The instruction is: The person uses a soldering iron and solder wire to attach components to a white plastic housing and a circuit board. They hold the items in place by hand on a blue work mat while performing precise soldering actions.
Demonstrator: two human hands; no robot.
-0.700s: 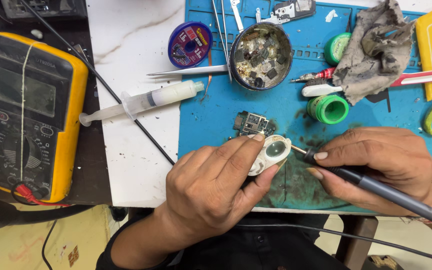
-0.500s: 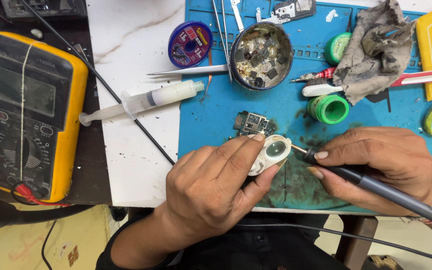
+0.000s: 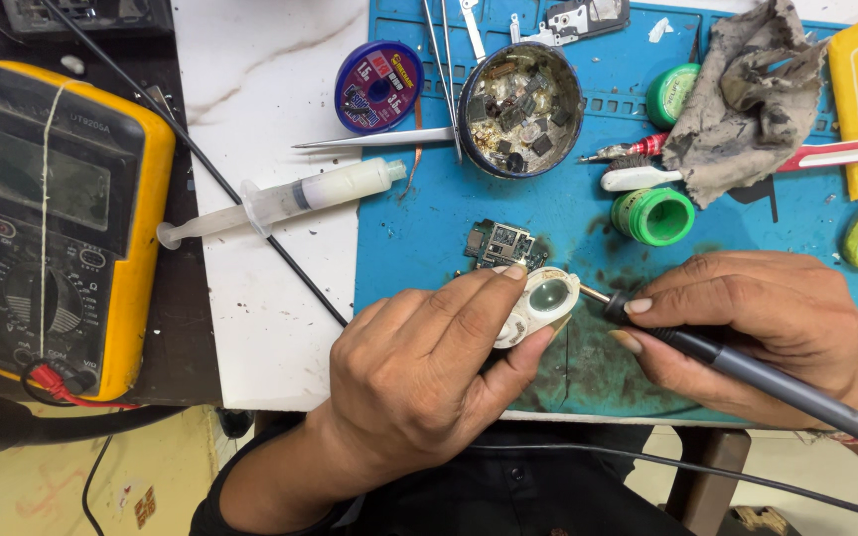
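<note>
— Where is the left hand (image 3: 424, 372)?

— Lower centre of the frame, back of the hand facing up, forearm running down to the bottom edge. Its fingers (image 3: 469, 298) stretch toward the upper right, thumb underneath, pinching closed on a small white loupe (image 3: 540, 303).

— And the right hand (image 3: 757, 328)?

— Lower right of the frame, knuckles up, fingers curled leftward. Thumb and forefinger clamp the dark handle of a soldering iron (image 3: 747, 372), held like a pen. The wrist, at the right edge, wears a beaded bracelet.

— Do the hands touch?

— No, their fingertips sit just apart at frame centre.
</note>
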